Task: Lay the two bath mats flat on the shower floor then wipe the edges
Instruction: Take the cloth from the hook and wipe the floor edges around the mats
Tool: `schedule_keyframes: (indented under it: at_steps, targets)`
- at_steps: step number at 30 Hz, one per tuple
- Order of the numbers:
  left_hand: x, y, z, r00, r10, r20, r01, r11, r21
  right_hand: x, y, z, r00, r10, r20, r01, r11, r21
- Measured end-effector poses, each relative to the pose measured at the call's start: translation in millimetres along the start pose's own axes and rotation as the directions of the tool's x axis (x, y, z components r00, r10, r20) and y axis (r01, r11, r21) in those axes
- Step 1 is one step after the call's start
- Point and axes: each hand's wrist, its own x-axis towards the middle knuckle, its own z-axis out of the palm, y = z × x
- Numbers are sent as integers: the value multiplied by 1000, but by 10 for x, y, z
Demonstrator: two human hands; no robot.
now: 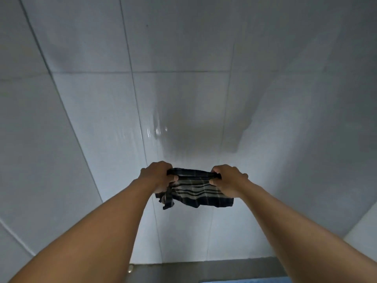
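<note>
Both arms are stretched out toward the white tiled wall [183, 88]. The dark plaid cloth [195, 190] is up in the air, pulled tight between the two hands. The left hand [158, 176] is clenched around one bunched end and the right hand [228, 180] grips the other, with the rest of the cloth hanging just below the knuckles. Way down at the bottom there's grey floor [204, 268] and a blue strip [244, 280] at the frame edge, can't tell what it is.
</note>
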Motion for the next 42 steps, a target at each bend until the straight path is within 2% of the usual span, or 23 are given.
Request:
schedule_keyframes:
  at_steps: [7, 15, 18, 21, 23, 27, 36, 42]
  targets:
    - [-395, 887, -1422, 992, 128, -8, -128, 990, -66, -546, -481, -1535, 999, -19, -39, 20, 999, 32]
    - [-713, 1789, -2074, 952, 271, -140, -267, 963, 48, -1222, -650, -2789, 989, -35, -144, 33, 999, -16]
    - [-748, 2075, -2181, 890, 394, -231, -361, 916, 174, -1409, -626, -3127, 981, -4, -196, 3, 1000, -8]
    - [-739, 2361, -2286, 793, 546, -272, -498, 837, 227, -1567, -548, -3415, 971, 37, -236, -39, 999, -2]
    - [-742, 2546, -2372, 732, 628, -264, -593, 778, 208, -1689, -493, -3579, 961, 71, -265, -73, 997, 3]
    - [-677, 2867, -2543, 655, 738, -160, -713, 675, 190, -1921, -369, -3840, 944, 151, -294, -150, 988, 27]
    - [-306, 3511, -2695, 545, 838, 0, -826, 537, 172, -2285, -68, -4055, 874, 314, -372, -316, 947, 57]
    - [-185, 3968, -2392, 434, 901, 8, -890, 427, 160, -2533, 203, -4053, 803, 429, -414, -423, 899, 110]
